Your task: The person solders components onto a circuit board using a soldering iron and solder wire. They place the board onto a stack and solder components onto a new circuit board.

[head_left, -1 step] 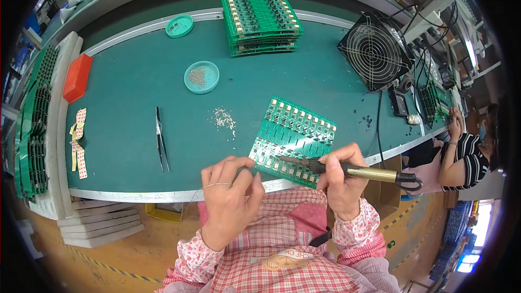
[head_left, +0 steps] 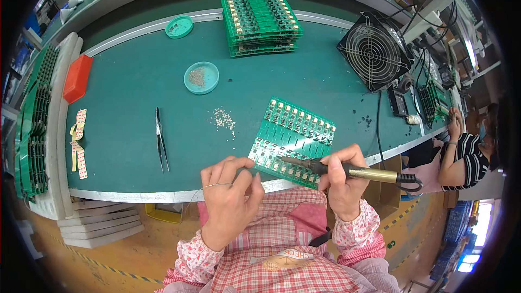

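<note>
A green circuit board panel [head_left: 296, 138] with rows of small components lies slantwise near the table's front edge. My right hand [head_left: 347, 176] is closed around a soldering iron [head_left: 374, 174], its dark tip pointing left over the board's lower rows; whether it touches a joint is too fine to tell. At the board's lower left corner, my left hand [head_left: 230, 190] has curled fingers with a thin solder wire [head_left: 209, 186] running through them and trailing down. Tweezers [head_left: 161, 140] lie to the left, and small pale parts [head_left: 223, 120] are scattered between them and the board.
Stacked circuit boards [head_left: 261, 21] stand at the back, beside two round turquoise dishes [head_left: 210, 87]. A black fan [head_left: 374, 51] sits at the right, its cable hanging near the edge. Left are a red box [head_left: 77, 78] and racked boards [head_left: 33, 135]. A person [head_left: 467, 160] sits far right.
The soldering iron's tip has shifted very slightly to the right over the board. My left hand stays in place.
</note>
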A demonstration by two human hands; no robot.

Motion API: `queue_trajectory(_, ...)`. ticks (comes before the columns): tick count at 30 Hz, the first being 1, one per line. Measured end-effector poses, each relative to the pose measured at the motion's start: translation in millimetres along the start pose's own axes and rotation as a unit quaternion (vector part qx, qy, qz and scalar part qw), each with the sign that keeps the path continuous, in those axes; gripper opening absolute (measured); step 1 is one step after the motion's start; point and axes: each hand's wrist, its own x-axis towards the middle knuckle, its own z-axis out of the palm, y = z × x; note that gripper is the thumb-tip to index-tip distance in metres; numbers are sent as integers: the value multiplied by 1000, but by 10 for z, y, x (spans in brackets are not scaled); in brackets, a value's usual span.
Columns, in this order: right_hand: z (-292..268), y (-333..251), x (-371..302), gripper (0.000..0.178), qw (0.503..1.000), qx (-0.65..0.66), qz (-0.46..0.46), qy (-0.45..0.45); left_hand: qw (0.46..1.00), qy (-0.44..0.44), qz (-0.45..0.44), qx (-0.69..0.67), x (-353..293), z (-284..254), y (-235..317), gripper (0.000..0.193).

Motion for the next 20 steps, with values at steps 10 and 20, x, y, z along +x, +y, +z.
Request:
queue_trajectory(10, -78, 173, -291, 15, 996, -27, -84, -8, 1000, -8, 23, 1, 4, 86, 140, 12)
queue_trajectory(20, -18, 270, -264, 14, 969, -114, -215, -49, 1000, 4, 18, 1, -28, 118, 92, 14)
